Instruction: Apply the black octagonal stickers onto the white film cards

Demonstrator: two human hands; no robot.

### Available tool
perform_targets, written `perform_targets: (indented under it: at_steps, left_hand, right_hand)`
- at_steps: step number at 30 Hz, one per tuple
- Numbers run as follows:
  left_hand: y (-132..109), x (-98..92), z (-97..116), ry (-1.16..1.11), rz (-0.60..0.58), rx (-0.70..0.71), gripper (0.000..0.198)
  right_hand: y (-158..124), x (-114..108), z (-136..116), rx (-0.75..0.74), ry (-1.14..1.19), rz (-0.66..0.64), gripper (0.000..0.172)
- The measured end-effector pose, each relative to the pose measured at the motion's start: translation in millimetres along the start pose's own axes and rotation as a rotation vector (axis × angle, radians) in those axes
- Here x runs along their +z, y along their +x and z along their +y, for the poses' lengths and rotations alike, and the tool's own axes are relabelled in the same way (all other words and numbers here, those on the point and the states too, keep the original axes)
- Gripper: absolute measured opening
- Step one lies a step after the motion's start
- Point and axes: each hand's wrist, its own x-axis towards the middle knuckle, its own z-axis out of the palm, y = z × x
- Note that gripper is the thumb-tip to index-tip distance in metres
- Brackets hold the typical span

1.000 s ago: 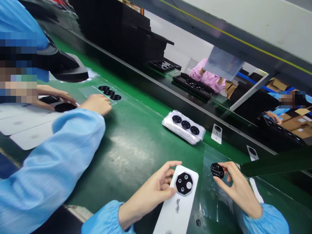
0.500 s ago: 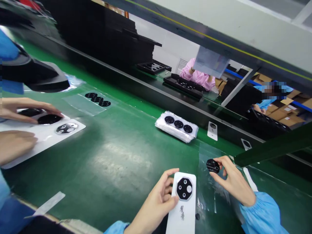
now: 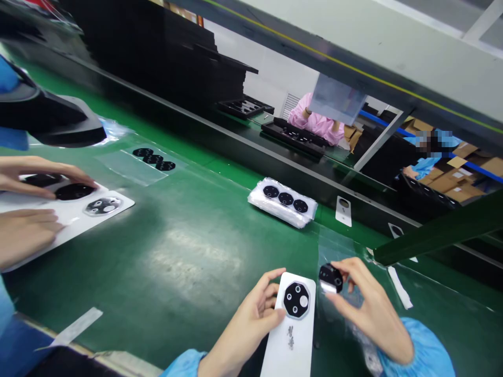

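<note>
My left hand (image 3: 257, 319) grips the left edge of a white phone back panel (image 3: 288, 348), thumb on its face and fingers behind. Near the panel's top sits an octagonal camera module (image 3: 296, 300) in a silver rim, with dark lettering below it. To the right, my right hand (image 3: 367, 303) pinches a black octagonal camera lens cover (image 3: 331, 277) by its edge between thumb and fingers. The cover is held just right of the panel, apart from it, and catches a bright reflection along its lower part.
A wrapped stack of white sheets with black octagonal covers (image 3: 285, 199) lies ahead. Farther left are several loose covers on clear film (image 3: 154, 159). At far left a co-worker's hands (image 3: 27, 225) work on white panels. A green post (image 3: 440, 230) slants in at right.
My right hand has brought the lens cover left and slightly down, closer to the panel, and tilted it. My left hand keeps its grip on the panel.
</note>
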Motion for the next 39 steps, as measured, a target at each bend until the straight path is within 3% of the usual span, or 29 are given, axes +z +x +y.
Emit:
perform_targets:
  at_steps: [5, 11, 39]
  left_hand:
    - [0.8, 1.3, 0.1, 0.015, -0.027, 0.007, 0.044]
    - [1.4, 2.0, 1.3, 0.027, -0.038, 0.002, 0.043]
    - [-1.5, 2.8, 2.1, 0.047, -0.039, 0.014, 0.038]
  right_hand:
    - [-10.2, 23.5, -36.1, -0.096, 0.074, -0.047, 0.028]
    - [-12.0, 38.9, -36.4, -0.125, 0.026, -0.02, 0.034]
    - [-6.7, 34.4, -40.7, -0.107, 0.016, -0.079, 0.042]
